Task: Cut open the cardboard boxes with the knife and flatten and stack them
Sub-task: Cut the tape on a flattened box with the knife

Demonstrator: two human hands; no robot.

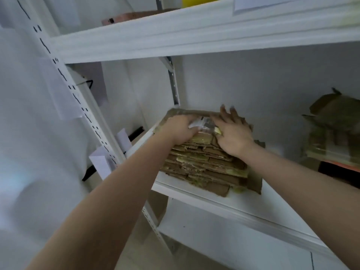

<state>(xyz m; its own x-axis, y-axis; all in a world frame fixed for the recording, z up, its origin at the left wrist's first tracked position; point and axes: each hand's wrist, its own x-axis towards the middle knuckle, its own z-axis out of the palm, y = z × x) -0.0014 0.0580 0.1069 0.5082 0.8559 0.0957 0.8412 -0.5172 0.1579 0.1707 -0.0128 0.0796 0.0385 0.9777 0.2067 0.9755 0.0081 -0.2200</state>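
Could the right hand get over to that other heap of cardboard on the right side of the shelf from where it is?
Probably yes. The right hand lies flat on the stack of flattened boxes, holding nothing. The second heap sits on the same shelf, with bare shelf between and nothing visibly blocking a sideways reach.

No text was legible. A white label [200, 121] atop the stack of flattened cardboard [202, 162] bore dark print, blurred beyond reading; paper tags on the shelving upright appeared blank.

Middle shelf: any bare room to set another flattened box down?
Bare white shelf lies between the flattened stack and the cardboard pile at right. The left end is crowded: left hand and right hand rest on the stack.
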